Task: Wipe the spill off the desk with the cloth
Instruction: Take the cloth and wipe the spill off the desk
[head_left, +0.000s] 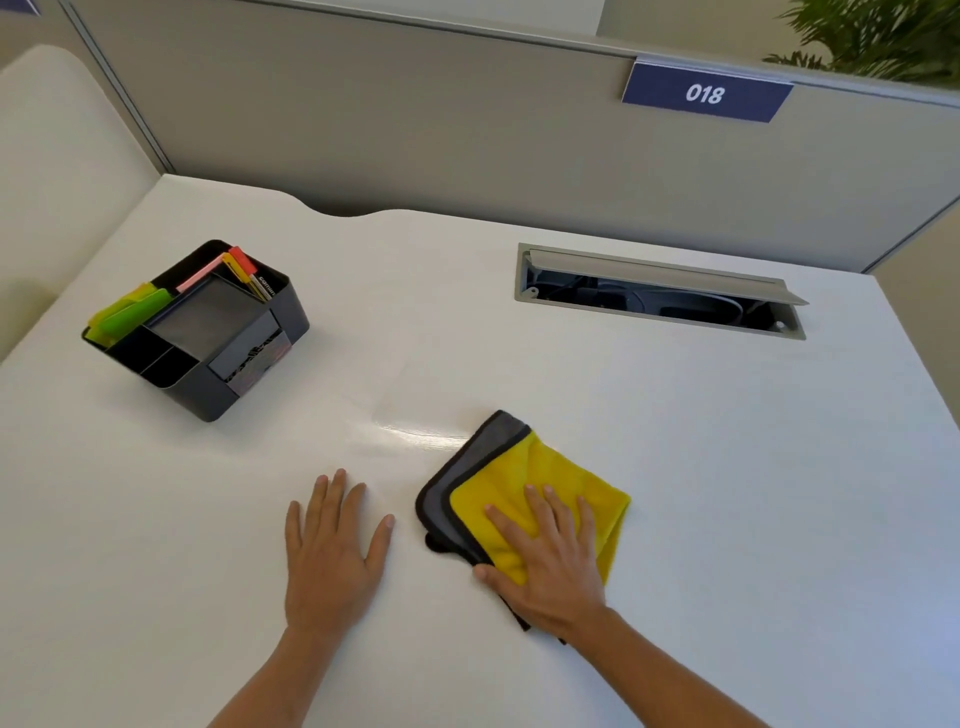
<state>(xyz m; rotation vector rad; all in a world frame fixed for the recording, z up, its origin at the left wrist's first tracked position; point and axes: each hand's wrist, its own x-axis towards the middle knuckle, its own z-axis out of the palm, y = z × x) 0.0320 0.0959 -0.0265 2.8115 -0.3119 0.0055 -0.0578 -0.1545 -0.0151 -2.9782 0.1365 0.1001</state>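
A folded cloth (519, 467), yellow on top with a grey and black underside, lies on the white desk (727, 467). My right hand (550, 561) presses flat on its near part, thumb hooked over the left edge. A faint wet sheen, the spill (415, 434), glistens on the desk just left of the cloth's far corner. My left hand (332, 551) rests flat on the bare desk, fingers spread, a short gap left of the cloth and holding nothing.
A black desk organiser (208, 332) with pens and green and pink notes stands at the left. An open cable hatch (660, 291) is set into the desk at the back right. A grey partition with a blue "018" sign (704, 93) borders the back.
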